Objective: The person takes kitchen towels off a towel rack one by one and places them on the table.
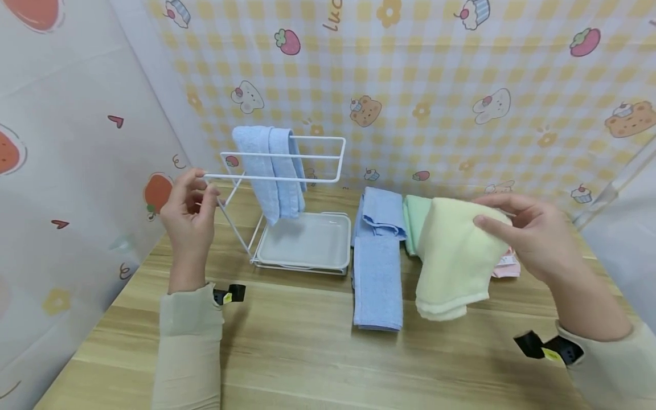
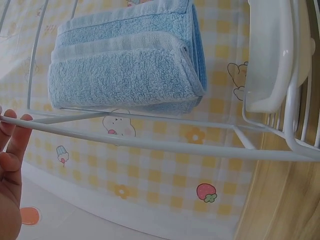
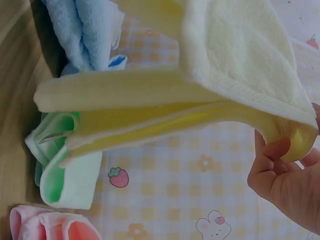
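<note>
At the left, my left hand (image 1: pixel 192 208) grips the upper front corner of a white wire towel rack (image 1: pixel 277 179), fingers at the bar's end. Folded over the rack's rear bars hangs a light blue towel (image 1: pixel 269 171), seen close up in the left wrist view as a thick terry towel (image 2: pixel 125 75). My right hand (image 1: pixel 538 233) pinches a pale yellow towel (image 1: pixel 456 256) by its upper edge. The towel hangs down in folds, raised in front of a green towel (image 1: pixel 416 219); in the right wrist view, fingers (image 3: pixel 267 165) curl round its edge.
A white tray (image 1: pixel 307 242) sits in the rack's base. Right of it, folded blue towels (image 1: pixel 378 279) lie on the wooden table (image 1: pixel 287 347). A pink towel (image 3: pixel 50 225) lies beyond the green one. A checked curtain (image 1: pixel 420 68) stands behind everything.
</note>
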`<act>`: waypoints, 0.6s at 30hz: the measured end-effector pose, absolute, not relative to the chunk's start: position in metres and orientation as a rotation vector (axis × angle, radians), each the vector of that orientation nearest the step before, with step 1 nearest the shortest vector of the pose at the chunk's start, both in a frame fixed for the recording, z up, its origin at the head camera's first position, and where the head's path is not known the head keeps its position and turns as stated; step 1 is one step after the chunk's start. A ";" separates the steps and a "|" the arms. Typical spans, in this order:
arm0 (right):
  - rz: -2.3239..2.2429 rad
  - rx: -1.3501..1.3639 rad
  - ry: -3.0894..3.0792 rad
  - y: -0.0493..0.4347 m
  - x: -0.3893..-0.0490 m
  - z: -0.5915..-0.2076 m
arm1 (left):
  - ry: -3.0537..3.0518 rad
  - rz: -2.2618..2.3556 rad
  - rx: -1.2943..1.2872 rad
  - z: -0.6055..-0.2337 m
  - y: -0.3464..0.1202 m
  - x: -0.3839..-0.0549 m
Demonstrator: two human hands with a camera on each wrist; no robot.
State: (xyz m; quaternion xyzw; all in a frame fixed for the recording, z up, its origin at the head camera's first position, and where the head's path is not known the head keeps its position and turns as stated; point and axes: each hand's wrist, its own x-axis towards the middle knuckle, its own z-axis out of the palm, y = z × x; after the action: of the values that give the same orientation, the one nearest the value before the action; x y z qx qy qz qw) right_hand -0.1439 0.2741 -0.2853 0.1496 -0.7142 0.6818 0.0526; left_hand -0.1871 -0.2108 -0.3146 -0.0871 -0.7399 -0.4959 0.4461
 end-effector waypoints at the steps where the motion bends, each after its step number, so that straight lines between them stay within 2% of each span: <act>1: 2.069 0.448 -2.206 0.275 -0.142 -0.287 | -1.830 -1.229 -0.218 -0.315 -0.211 -0.187; 10: 2.276 0.542 -2.352 0.286 -0.131 -0.303 | -1.827 -1.232 -0.209 -0.315 -0.210 -0.189; 18: 2.195 0.380 -2.573 0.281 -0.142 -0.323 | -1.800 -1.255 -0.218 -0.316 -0.210 -0.190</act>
State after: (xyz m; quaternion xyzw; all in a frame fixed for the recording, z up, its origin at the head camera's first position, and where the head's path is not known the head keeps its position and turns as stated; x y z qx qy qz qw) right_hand -0.1417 0.2807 -0.3232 0.1107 -0.7496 0.6393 -0.1306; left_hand -0.1904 -0.2099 -0.3163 -0.0883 -0.7285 -0.5077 0.4513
